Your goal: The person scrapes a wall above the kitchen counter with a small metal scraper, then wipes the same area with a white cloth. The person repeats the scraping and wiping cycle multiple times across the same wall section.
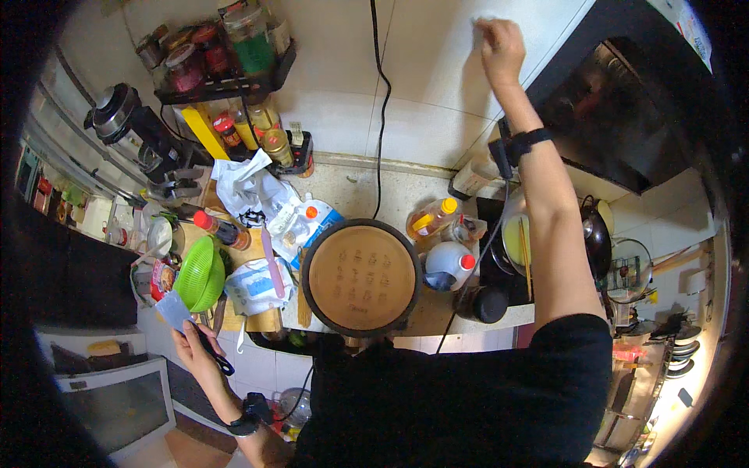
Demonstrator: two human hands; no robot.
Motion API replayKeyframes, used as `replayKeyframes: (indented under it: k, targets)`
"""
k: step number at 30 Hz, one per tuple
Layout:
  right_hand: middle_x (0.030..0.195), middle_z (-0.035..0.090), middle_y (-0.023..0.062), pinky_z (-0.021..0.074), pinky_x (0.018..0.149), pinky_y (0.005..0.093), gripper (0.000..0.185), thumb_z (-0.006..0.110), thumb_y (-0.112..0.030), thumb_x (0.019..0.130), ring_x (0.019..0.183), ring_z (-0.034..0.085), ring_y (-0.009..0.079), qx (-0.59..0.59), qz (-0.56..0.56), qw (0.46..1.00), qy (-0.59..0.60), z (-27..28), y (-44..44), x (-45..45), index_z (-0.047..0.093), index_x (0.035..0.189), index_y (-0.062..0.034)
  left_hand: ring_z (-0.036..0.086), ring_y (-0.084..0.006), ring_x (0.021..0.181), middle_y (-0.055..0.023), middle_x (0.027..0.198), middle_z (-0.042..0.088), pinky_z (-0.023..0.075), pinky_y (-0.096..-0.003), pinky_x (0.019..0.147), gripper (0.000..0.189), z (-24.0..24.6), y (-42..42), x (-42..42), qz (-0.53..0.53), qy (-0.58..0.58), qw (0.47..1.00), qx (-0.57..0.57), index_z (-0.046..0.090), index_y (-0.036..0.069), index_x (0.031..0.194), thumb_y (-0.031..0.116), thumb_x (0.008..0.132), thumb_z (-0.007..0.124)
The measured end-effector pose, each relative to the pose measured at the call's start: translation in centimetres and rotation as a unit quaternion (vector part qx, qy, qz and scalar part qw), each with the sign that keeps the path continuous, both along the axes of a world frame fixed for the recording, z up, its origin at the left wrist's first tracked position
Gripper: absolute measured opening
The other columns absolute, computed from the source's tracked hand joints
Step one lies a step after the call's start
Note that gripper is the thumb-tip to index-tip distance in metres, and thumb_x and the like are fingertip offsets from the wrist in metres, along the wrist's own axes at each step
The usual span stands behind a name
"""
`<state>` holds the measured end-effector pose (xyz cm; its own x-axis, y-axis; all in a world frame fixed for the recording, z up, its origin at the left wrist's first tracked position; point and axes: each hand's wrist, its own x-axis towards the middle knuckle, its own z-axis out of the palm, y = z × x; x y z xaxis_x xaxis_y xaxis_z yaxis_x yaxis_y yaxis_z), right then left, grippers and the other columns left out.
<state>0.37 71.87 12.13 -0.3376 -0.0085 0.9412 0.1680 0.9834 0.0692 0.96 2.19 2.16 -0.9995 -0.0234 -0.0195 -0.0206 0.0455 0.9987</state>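
My left hand (pixel 196 346), low on the left, grips the black handle of a broad flat-bladed metal kitchen tool (pixel 172 310). Its blade points up and left, close to a green plastic colander (pixel 201 275). High against the tiled wall, beside the range hood, is my right hand (pixel 502 50), its fingers curled; whether they hold anything small is unclear. Between my arms a round black-rimmed pan (pixel 363 278) with a brown inside rests on the counter. Below my raised right arm, a pot of pale green-yellow contents (pixel 515 240) has chopsticks (pixel 526 257) across it.
Left of the pan lie a purple knife (pixel 272 263), plastic packages (pixel 251 187) and a red-capped sauce bottle (pixel 222 230). An oil bottle (pixel 432 219), a red-capped jug (pixel 447 266) and a black jar (pixel 483 304) stand right. A black cable (pixel 383 117) hangs down the wall; the range hood (pixel 608 111) juts out.
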Motion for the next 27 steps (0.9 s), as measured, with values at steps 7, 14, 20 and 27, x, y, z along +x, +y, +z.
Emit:
replayKeyframes:
  k: [7, 14, 20, 27]
  targets:
    - [0.096, 0.064, 0.0083, 0.0555, 0.074, 0.0414, 0.035, 0.062, 0.008, 0.071, 0.097, 0.061, 0.0292, -0.049, -0.023, 0.949, -0.311, -6.5, -3.4, -0.1, 0.069, 0.099, -0.0108, 0.04, -0.0051, 0.044, -0.0011, 0.067, 0.056, 0.0295, -0.0194, 0.041, 0.024, -0.4, -0.3, -0.3, 0.01, -0.006, 1.0, 0.022, 0.052, 0.006, 0.109, 0.029, 0.107, 0.046]
    - [0.088, 0.063, 0.0095, 0.0511, 0.072, 0.0403, 0.02, 0.07, 0.0, 0.073, 0.083, 0.061, 0.03, 0.018, -0.022, 0.999, -0.032, -1.8, -0.6, 1.0, 0.069, 0.091, -0.0089, 0.042, -0.0052, 0.045, -0.0012, 0.066, 0.056, 0.0319, -0.0205, 0.041, 0.023, -1.2, -1.2, -0.5, 0.0, 0.005, 1.0, 0.01, 0.051, 0.008, 0.107, 0.03, 0.107, 0.045]
    - [0.086, 0.065, 0.0079, 0.052, 0.076, 0.038, 0.016, 0.074, -0.001, 0.074, 0.086, 0.063, 0.0274, -0.054, -0.047, 0.992, -0.105, -4.4, -1.3, 4.2, 0.069, 0.088, -0.0078, 0.042, -0.0044, 0.045, -0.0002, 0.065, 0.054, 0.0307, -0.0201, 0.041, 0.021, -1.8, -1.8, -0.5, 0.01, 0.006, 1.0, -0.028, 0.049, 0.01, 0.103, 0.03, 0.107, 0.045]
    - [0.089, 0.065, 0.0107, 0.0515, 0.079, 0.0406, 0.016, 0.068, -0.002, 0.077, 0.088, 0.063, 0.0314, -0.128, -0.138, 0.951, -0.244, -5.7, 2.0, 5.5, 0.07, 0.09, -0.0099, 0.04, -0.0056, 0.047, -0.0008, 0.067, 0.054, 0.0305, -0.0208, 0.044, 0.024, -1.3, 0.1, -0.7, -0.03, 0.004, 0.999, -0.021, 0.051, 0.008, 0.11, 0.031, 0.107, 0.045]
